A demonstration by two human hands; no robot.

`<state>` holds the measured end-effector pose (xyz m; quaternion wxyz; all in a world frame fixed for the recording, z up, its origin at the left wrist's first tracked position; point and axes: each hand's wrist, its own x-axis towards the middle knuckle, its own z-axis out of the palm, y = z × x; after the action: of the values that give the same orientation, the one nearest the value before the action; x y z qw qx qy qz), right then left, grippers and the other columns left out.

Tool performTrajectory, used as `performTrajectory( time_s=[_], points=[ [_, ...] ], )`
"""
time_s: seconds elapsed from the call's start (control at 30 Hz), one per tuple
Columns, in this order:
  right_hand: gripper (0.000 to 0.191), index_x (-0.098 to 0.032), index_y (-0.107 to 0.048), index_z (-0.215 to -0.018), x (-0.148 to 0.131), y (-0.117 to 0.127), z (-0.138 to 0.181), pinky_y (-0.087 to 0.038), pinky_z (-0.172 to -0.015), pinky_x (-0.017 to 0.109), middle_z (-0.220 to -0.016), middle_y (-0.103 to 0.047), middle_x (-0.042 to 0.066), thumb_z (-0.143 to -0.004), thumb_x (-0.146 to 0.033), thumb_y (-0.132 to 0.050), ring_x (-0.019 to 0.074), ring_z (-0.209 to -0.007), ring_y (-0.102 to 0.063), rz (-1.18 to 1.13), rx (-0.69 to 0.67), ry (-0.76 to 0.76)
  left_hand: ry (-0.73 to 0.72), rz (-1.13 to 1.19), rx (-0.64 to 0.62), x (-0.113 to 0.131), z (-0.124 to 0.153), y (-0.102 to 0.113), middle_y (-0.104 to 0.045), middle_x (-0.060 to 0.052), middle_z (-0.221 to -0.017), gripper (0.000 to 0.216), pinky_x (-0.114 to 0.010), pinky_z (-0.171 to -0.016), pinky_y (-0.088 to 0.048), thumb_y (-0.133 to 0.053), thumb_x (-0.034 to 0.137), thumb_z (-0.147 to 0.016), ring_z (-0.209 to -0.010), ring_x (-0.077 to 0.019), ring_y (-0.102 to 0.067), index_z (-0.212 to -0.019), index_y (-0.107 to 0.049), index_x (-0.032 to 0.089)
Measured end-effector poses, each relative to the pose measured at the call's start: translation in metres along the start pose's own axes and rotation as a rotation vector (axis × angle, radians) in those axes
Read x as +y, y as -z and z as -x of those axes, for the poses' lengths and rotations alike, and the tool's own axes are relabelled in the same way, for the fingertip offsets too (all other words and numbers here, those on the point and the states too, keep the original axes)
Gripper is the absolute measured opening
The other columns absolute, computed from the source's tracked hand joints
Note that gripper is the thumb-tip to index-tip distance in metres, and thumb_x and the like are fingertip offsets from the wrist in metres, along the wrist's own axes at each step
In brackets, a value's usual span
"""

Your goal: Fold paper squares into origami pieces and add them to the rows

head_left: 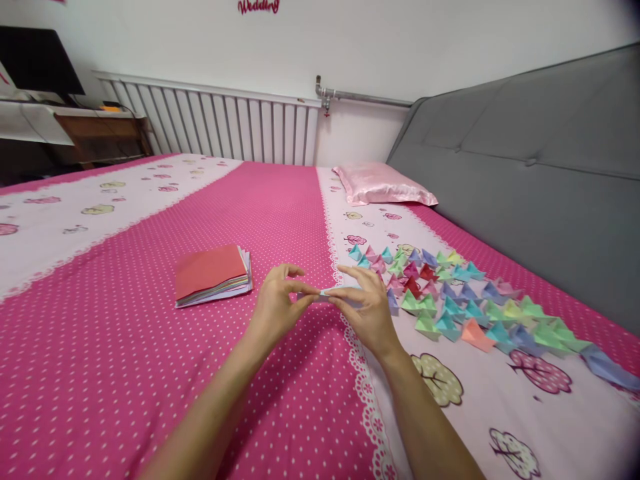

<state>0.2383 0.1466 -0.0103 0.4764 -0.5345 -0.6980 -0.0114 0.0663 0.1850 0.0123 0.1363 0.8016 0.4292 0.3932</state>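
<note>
Both my hands meet over the bed and pinch a small pale folded paper (327,293) between them. My left hand (280,300) grips its left end with thumb and fingers closed. My right hand (363,303) holds the right end, fingers curled on it. A stack of coloured paper squares (213,275), red sheet on top, lies just left of my left hand. To the right of my right hand, several folded paper boats (450,300) in pastel colours lie spread in rows.
The bed has a pink dotted sheet (150,347) with a pale tree-print strip. A pink satin pillow (383,185) lies by the grey padded headboard (540,173). A white radiator (215,123) and a wooden desk (100,137) stand beyond the bed.
</note>
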Motion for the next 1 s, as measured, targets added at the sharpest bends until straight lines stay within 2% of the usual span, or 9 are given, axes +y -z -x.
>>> performTrajectory(
  time_s=[0.17,0.37,0.47,0.6,0.77,0.9,1.0],
  points=[
    [0.012,-0.036,-0.070,-0.084,0.007,0.003,-0.001,-0.026,-0.096,0.049,-0.110,-0.064,-0.002,-0.075,-0.030,-0.064,0.0236,-0.107,-0.047,0.058,-0.002,0.045,0.035,0.038,-0.015,-0.001,-0.002,0.005,-0.059,-0.005,-0.089,0.008,-0.037,-0.078,-0.042,-0.066,0.018,-0.069,-0.088,-0.0197,-0.054,-0.071,-0.072,0.024],
    [0.008,-0.033,-0.071,-0.078,0.017,0.013,-0.004,-0.029,-0.092,0.050,-0.099,-0.069,0.000,-0.074,-0.030,-0.065,0.0245,-0.099,-0.053,0.040,0.084,-0.018,0.113,0.106,0.043,-0.011,-0.007,0.018,-0.060,-0.004,-0.083,0.007,-0.035,-0.076,-0.042,-0.067,0.021,-0.067,-0.083,-0.0186,-0.055,-0.070,-0.072,0.024],
    [0.006,-0.030,-0.070,-0.075,0.016,0.014,-0.004,-0.029,-0.093,0.050,-0.092,-0.070,0.000,-0.074,-0.029,-0.065,0.0233,-0.094,-0.057,-0.022,0.089,-0.063,0.158,0.144,0.076,-0.014,-0.008,0.020,-0.061,-0.003,-0.081,0.006,-0.035,-0.077,-0.042,-0.069,0.027,-0.064,-0.082,-0.0183,-0.056,-0.067,-0.071,0.023],
    [0.007,-0.027,-0.070,-0.071,0.015,0.013,-0.003,-0.027,-0.097,0.049,-0.080,-0.072,0.000,-0.073,-0.031,-0.065,0.0214,-0.084,-0.062,-0.147,0.112,-0.174,0.257,0.184,0.128,-0.014,-0.007,0.023,-0.064,-0.005,-0.076,0.019,-0.033,-0.073,-0.043,-0.071,0.037,-0.060,-0.075,-0.0180,-0.057,-0.062,-0.069,0.018],
    [0.016,-0.020,-0.070,-0.077,0.020,0.011,-0.002,-0.045,-0.081,0.039,-0.081,-0.071,0.004,-0.071,-0.034,-0.065,0.0211,-0.080,-0.064,-0.415,0.126,-0.419,0.353,0.245,0.063,-0.010,-0.006,0.026,-0.066,-0.003,-0.066,0.020,-0.028,-0.063,-0.043,-0.063,0.036,-0.068,-0.063,-0.0154,-0.057,-0.069,-0.069,0.017],
    [0.023,-0.017,-0.069,-0.083,0.020,0.008,-0.001,-0.050,-0.075,0.037,-0.084,-0.071,0.005,-0.070,-0.035,-0.065,0.0218,-0.081,-0.065,-0.595,0.124,-0.533,0.384,0.369,0.057,-0.011,-0.006,0.022,-0.067,-0.005,-0.071,0.024,-0.027,-0.063,-0.044,-0.060,0.037,-0.071,-0.066,-0.0154,-0.059,-0.074,-0.067,0.014],
    [0.024,-0.016,-0.069,-0.084,0.018,0.007,-0.001,-0.051,-0.074,0.037,-0.083,-0.071,0.006,-0.069,-0.035,-0.066,0.0216,-0.079,-0.065,-0.619,0.207,-0.585,0.419,0.424,0.114,-0.015,-0.006,0.018,-0.067,-0.006,-0.077,0.030,-0.028,-0.065,-0.045,-0.061,0.040,-0.069,-0.069,-0.0156,-0.059,-0.082,-0.064,0.013]
  ],
)
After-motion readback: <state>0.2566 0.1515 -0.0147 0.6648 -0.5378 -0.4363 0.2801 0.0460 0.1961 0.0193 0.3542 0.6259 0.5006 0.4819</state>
